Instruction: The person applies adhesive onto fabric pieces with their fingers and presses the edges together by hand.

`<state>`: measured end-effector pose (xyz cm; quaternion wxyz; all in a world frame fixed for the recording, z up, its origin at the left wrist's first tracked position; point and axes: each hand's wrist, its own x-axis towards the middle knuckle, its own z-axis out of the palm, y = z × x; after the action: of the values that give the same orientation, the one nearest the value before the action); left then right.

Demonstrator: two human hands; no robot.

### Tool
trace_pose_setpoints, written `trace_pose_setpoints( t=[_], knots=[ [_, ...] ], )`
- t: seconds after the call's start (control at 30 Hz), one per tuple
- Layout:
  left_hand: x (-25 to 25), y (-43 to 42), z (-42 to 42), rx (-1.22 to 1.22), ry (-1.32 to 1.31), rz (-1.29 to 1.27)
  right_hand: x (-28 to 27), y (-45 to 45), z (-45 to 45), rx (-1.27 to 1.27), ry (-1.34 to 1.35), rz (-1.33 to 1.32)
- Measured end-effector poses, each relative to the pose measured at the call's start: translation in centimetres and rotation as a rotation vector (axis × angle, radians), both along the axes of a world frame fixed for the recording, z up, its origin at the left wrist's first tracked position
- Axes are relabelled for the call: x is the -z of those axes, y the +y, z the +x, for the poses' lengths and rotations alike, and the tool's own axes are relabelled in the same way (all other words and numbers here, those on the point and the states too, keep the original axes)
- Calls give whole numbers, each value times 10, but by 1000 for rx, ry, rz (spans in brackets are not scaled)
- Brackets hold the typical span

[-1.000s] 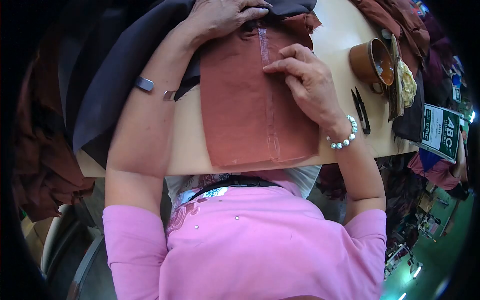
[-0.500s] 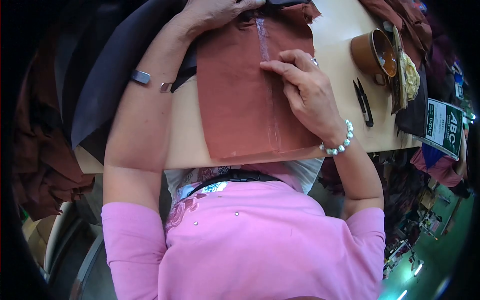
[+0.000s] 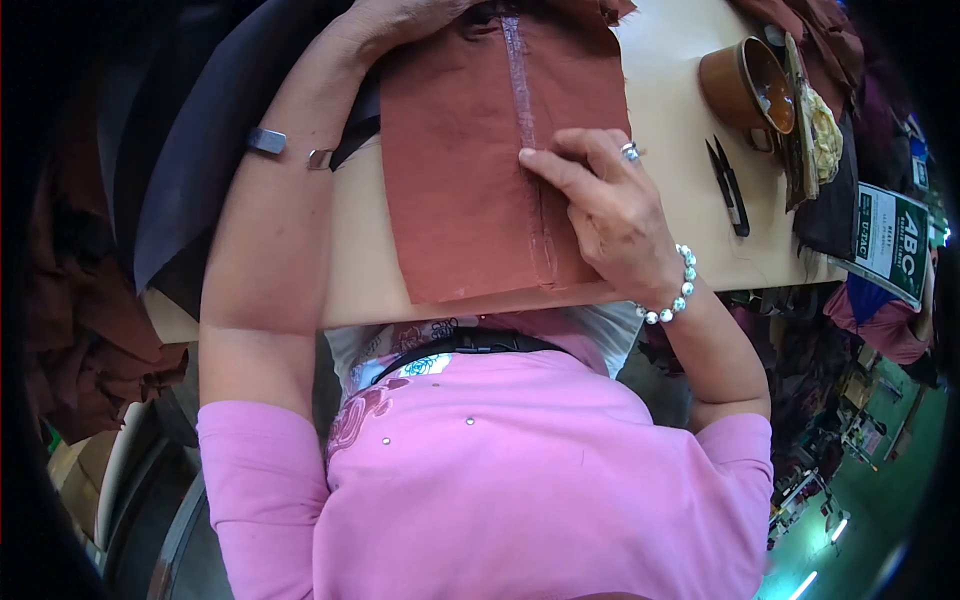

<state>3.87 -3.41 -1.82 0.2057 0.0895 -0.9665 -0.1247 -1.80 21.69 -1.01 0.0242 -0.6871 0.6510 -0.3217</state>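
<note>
A rust-brown piece of cloth (image 3: 450, 180) lies on the table and reaches close to its front edge. Down its length runs a seam with a shiny, whitish strip (image 3: 518, 85), which looks like glue. My right hand (image 3: 610, 205) is over the lower half of this cloth, its fingers bent and closed together, with a fingertip at the seam. At the top of the view, my left hand (image 3: 415, 18) rests by the cloth's far end; its fingers are cut off by the frame edge.
Black thread snips (image 3: 728, 190) lie on the table (image 3: 668, 140) to the right. Behind them stand a brown mug (image 3: 725, 85) and a board with a yellowish, crusted lump (image 3: 822, 140). Dark cloth (image 3: 200, 150) drapes at the left; more brown cloth (image 3: 810, 40) is at the back right.
My right fingertip has moved a little down the seam, toward me. My left hand has gone further out past the top edge, as the whole view has shifted slightly.
</note>
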Motion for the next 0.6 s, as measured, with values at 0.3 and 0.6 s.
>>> trace_pose_setpoints(
  t=[0.3,0.6],
  knots=[
    [4,-4,-1,11,2,2,1,55,31,-133,197,-36],
    [6,-4,-1,-21,-31,-2,-30,52,4,-186,80,34]
  ],
)
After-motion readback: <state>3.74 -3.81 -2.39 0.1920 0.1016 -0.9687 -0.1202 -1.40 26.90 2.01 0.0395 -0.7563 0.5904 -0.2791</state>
